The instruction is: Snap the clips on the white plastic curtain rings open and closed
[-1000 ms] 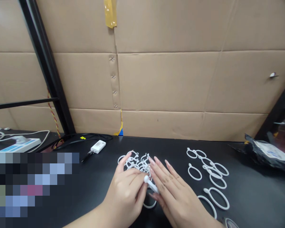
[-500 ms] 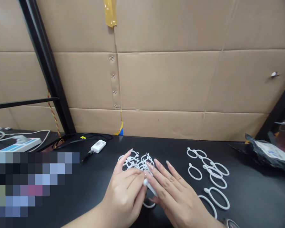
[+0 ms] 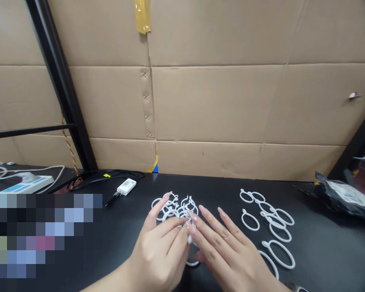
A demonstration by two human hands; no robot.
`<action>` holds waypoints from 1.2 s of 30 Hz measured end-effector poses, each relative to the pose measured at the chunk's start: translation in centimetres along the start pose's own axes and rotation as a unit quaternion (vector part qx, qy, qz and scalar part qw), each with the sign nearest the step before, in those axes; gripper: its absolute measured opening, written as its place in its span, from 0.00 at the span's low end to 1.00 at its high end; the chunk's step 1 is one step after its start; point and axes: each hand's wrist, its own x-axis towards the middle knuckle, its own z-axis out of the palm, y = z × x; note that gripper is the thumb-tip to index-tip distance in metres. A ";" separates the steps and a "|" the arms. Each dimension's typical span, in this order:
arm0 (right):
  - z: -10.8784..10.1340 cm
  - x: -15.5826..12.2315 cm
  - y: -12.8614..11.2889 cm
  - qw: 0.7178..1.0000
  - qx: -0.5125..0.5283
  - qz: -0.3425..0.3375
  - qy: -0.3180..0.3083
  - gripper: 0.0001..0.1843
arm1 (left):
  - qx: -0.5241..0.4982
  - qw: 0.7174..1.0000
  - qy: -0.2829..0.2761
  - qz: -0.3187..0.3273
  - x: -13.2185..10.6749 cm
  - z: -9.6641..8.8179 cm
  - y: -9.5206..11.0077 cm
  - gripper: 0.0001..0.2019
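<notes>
A white plastic ring is between my two hands, mostly hidden by the fingers; its small knob shows between the fingertips. My left hand is closed on it, with one finger raised. From the other side my right hand pinches it, thumb under and index finger over, the other fingers stretched out. A white arc shows below the hands; I cannot tell whether it belongs to the same ring. Just beyond the fingertips lies a pile of open white rings.
Several closed white rings lie spread on the black table to the right. A black plastic bag is at the far right. A white adapter and cables lie back left, near a power strip. Cardboard stands behind.
The fingers have shifted slightly around the held ring, and less of it shows between the hands. The right hand's outer fingers are spread a little more. The piles look unchanged.
</notes>
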 end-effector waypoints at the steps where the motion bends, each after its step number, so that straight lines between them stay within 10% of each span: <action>1: -0.2 0.1 0.0 1.000 -0.010 -0.005 0.005 0.21 | 0.003 1.000 0.000 0.003 0.0 0.0 0.1 0.08; 19: 0.0 0.3 -0.1 0.995 -0.011 0.016 0.099 0.24 | 0.003 1.000 0.010 0.010 0.1 -0.2 0.2 0.07; 36: -1.3 0.8 0.5 0.999 -0.012 -0.014 0.040 0.22 | -0.007 1.000 0.004 -0.002 0.0 0.2 0.1 0.08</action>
